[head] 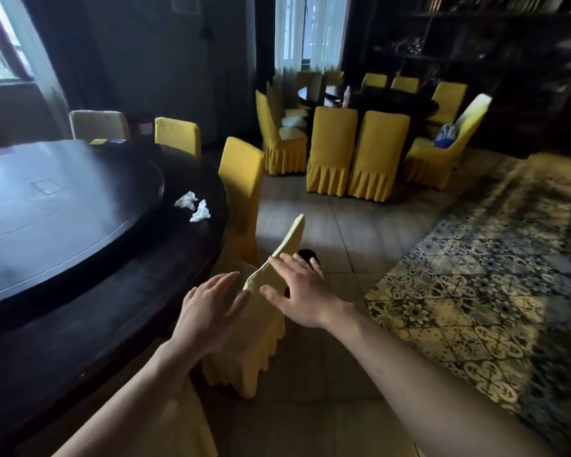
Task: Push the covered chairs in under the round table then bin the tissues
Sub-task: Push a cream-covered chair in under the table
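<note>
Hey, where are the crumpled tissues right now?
In the head view, the two tissues lie left of centre on the round table, near its right edge, just left of a yellow covered chair.

No text, label, brand, number or sign is legible anywhere in this dim dining room scene.

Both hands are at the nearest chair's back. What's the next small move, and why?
Probably push the chair toward the table. Both the left hand and right hand lie open on its backrest, and it stands out from the rim. The tissues can wait.
</note>
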